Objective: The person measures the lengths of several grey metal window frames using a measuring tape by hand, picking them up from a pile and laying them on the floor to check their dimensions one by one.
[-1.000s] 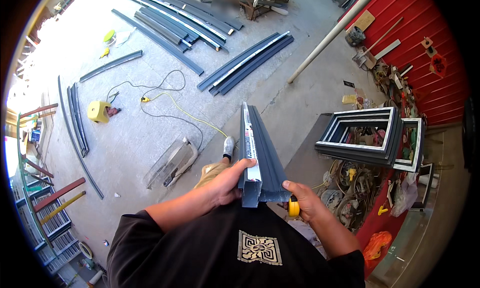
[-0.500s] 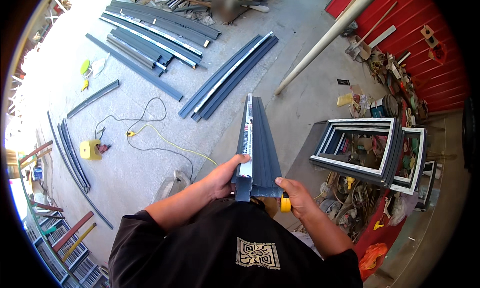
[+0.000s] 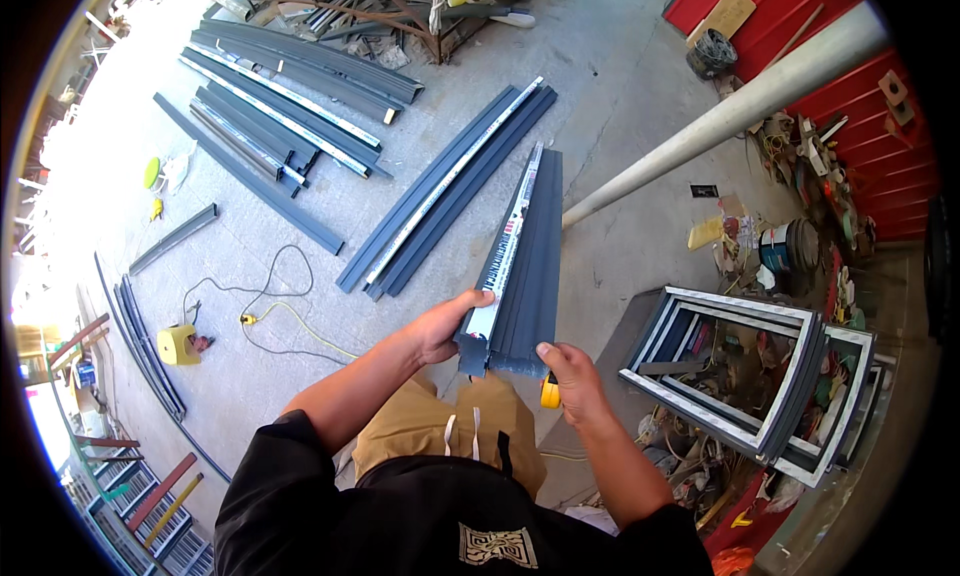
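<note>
Out in front of me I carry a bundle of long dark grey frame profiles (image 3: 532, 266), with their cut ends toward my body. A white protective film strip with print on it (image 3: 508, 246) runs along the left profile. My left hand (image 3: 440, 328) is closed around the left side near the close end, thumb on top. My right hand (image 3: 578, 384) is closed on the near right corner, its thumb pressing the edge. Against its palm side sits a yellow tape measure (image 3: 550, 391), partly hidden. The fingers under the bundle are out of sight.
More grey profiles (image 3: 450, 186) lie on the concrete floor ahead, and a larger pile (image 3: 290, 86) lies far left. Cables (image 3: 262, 321) snake across the floor at left. A pale pole (image 3: 720, 126) slants at right. Assembled window frames (image 3: 740, 376) rest by clutter at right.
The bundle in my hands has swung so its far end points more to the right. My view has shifted, and my tan trousers now show below. Both hands keep their hold.
</note>
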`<state>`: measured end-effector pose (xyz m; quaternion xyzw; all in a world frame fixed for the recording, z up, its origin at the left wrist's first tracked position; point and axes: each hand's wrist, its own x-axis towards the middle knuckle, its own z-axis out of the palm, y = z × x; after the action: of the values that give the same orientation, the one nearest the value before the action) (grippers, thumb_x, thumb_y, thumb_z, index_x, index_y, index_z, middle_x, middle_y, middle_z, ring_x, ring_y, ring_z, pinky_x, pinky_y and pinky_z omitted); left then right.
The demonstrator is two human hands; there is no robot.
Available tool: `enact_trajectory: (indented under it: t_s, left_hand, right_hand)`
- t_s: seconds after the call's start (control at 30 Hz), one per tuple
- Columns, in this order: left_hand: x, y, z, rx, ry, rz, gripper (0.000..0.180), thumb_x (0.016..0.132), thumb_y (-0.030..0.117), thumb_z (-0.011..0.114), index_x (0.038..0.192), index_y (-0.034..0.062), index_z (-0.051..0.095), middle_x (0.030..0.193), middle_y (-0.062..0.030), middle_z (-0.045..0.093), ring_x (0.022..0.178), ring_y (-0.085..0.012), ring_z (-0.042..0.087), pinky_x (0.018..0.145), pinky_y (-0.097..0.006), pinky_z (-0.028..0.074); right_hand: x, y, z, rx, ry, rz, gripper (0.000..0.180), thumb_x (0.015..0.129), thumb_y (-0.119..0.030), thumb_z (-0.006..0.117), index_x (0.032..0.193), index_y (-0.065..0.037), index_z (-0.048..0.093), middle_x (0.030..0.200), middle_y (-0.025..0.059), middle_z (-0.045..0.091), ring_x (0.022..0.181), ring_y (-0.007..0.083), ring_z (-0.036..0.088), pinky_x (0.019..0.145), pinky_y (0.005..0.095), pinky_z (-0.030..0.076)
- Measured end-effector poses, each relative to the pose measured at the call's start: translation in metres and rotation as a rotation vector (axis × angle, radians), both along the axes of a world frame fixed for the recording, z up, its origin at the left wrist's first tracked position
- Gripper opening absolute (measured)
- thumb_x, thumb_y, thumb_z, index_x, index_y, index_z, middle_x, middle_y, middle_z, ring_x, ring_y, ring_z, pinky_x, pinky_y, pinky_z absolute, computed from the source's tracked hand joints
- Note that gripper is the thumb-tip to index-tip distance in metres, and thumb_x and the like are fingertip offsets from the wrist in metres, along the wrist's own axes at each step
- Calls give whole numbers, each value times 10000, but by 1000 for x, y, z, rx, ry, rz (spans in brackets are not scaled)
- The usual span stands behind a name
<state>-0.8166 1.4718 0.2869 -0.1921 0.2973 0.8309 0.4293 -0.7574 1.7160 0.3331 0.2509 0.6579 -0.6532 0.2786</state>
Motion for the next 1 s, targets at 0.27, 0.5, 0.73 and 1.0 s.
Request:
enact_trajectory:
  t_s: [0.27,0.5,0.73,1.0]
  left_hand:
    - [-164,-11,-219,44,170,-74,838,878,401,739,1534,109,306,1310,-112,572,1189,-191,610,1011,-358,525]
    - [-211,-52,-453,24,157,-242,1059,803,270,773,1635,190,123,1527,-136,408,1419,-255,397,1192,-400,312]
    - [-172,-100,-656,-212,191,-346,1165,686,84,797,1639,132,129,1502,-86,440,1387,-205,396,1194,-310,216]
    - [-167,-91,-790,-622,213,-518,1026,763,158,705,1635,140,164,1550,-197,413,1442,-287,381,1168,-354,292]
  right_hand:
    - [-151,-17,-197,246,103,63,419,847,-393,776,893,1,639,778,28,562,739,112,507,662,297,433]
    - [-175,-51,-445,244,78,56,394,824,-335,802,953,8,656,840,41,633,762,121,562,701,308,485]
    - [-120,-101,-673,289,-1,269,433,822,-359,809,962,12,635,882,122,697,818,231,664,763,361,517]
    - [-118,-120,-838,368,-189,431,440,897,-314,727,1140,43,640,1034,168,723,965,284,694,867,377,524]
